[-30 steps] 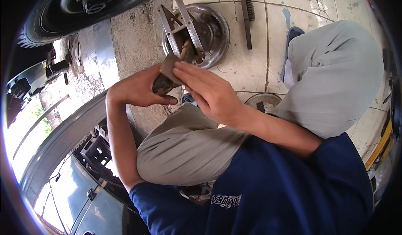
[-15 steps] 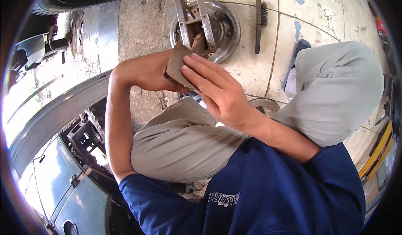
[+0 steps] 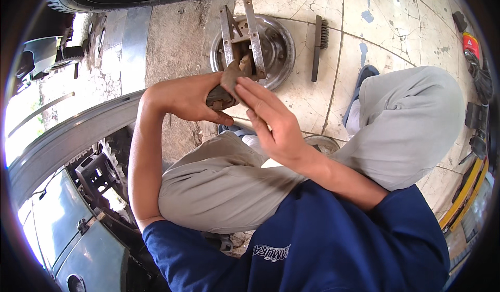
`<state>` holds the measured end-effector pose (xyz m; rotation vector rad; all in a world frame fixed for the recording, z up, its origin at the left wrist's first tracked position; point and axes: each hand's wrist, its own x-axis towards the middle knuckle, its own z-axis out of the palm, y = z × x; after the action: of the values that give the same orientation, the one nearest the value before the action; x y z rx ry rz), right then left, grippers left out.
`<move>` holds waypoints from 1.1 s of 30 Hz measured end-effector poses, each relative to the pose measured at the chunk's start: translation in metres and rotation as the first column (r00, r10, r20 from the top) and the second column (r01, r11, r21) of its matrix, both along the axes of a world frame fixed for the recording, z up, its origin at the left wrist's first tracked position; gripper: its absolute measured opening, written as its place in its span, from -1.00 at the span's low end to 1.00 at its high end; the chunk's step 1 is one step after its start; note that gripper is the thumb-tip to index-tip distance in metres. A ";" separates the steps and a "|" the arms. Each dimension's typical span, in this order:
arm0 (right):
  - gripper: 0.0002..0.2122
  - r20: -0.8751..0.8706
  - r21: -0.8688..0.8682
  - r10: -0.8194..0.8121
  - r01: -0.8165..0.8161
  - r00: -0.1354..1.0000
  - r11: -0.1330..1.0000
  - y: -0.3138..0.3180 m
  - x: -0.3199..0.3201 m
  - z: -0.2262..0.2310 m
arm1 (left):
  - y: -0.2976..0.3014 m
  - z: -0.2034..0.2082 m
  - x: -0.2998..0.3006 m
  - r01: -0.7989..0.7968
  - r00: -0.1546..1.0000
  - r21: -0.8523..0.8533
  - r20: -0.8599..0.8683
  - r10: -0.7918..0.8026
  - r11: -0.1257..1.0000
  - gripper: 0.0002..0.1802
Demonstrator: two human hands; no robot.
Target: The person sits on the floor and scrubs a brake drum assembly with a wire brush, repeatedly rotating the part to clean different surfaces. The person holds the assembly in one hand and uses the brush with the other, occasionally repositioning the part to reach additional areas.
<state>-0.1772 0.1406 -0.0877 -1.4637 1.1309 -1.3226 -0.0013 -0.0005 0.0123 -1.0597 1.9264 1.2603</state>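
Note:
My left hand (image 3: 194,98) grips a dark, narrow block (image 3: 217,97), with the thumb below it and the other fingers mostly hidden. A brown, worn sheet resembling sandpaper (image 3: 231,78) lies curled over the block's right end. My right hand (image 3: 279,129) has its long fingers stretched along the sheet's right edge, and its thumb sits lower down, near the sheet's lower end. Just beyond both hands, a metal bracket with two upright bars (image 3: 253,42) rests on a round, silvery steel wheel rim (image 3: 284,50). The block's exact kind cannot be made out.
A wire brush (image 3: 317,50) lies on the cracked tile floor (image 3: 383,36) right of the rim. A tyre (image 3: 104,0) stands at the far left. A grey metal beam (image 3: 78,128) and vehicle panel (image 3: 86,250) are at left. A round metal dish (image 3: 321,144) sits between my legs.
The brown sheet has curled and turned edge-on, uncovering more of the dark block. My right fingers have shifted with it, and my left thumb stands further out. The view has tilted slightly.

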 end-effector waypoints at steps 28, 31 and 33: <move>-0.37 -0.092 0.059 0.100 -0.094 0.991 0.994 -0.001 -0.004 -0.006 | -0.003 0.008 -0.008 -0.012 0.998 0.033 0.056 0.011 0.999 0.02; -0.37 0.005 0.158 0.071 -0.071 0.997 0.985 0.000 0.001 -0.009 | -0.002 0.005 -0.005 0.010 1.000 -0.014 0.020 -0.010 1.000 0.04; -0.39 0.122 0.223 0.068 -0.094 0.990 0.970 -0.002 0.001 -0.009 | -0.001 0.001 -0.001 0.030 0.999 -0.027 0.018 -0.029 0.999 0.06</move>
<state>-0.1757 0.1381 -0.0964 -1.2383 1.0979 -1.1631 -0.0018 -0.0019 0.0136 -1.0490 1.9436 1.2081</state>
